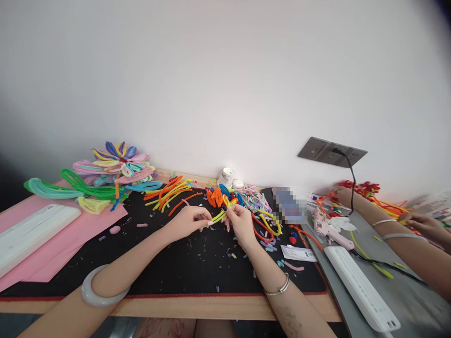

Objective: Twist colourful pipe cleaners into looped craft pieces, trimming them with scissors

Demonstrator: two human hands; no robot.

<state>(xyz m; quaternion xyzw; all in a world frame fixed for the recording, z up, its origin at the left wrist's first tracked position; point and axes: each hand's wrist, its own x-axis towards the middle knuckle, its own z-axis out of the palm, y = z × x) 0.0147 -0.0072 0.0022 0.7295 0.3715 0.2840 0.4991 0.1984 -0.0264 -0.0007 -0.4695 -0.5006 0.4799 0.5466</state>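
My left hand (pixel 190 221) pinches the left end of yellow-green fuzzy stems (pixel 217 217) above the black mat. Closed on the other end of the same stems is my right hand (pixel 241 223), with yellow loops (pixel 229 201) showing just above its fingers. Orange looped stems (pixel 213 197) and blue loops lie right behind my hands. To the left, loose orange and yellow stems (pixel 169 192) are spread on the mat. Red and yellow bent stems (pixel 269 223) rest to the right of my right hand.
Fluffy looped flowers (pixel 121 164) and pink sheets (pixel 102 220) lie left, beside a white bar-shaped device (pixel 38 234). Rightward are a phone (pixel 289 205), a pink glue gun (pixel 331 230), another white bar (pixel 361 286) and a black cable. Another person's hands (pixel 352 197) reach in at right.
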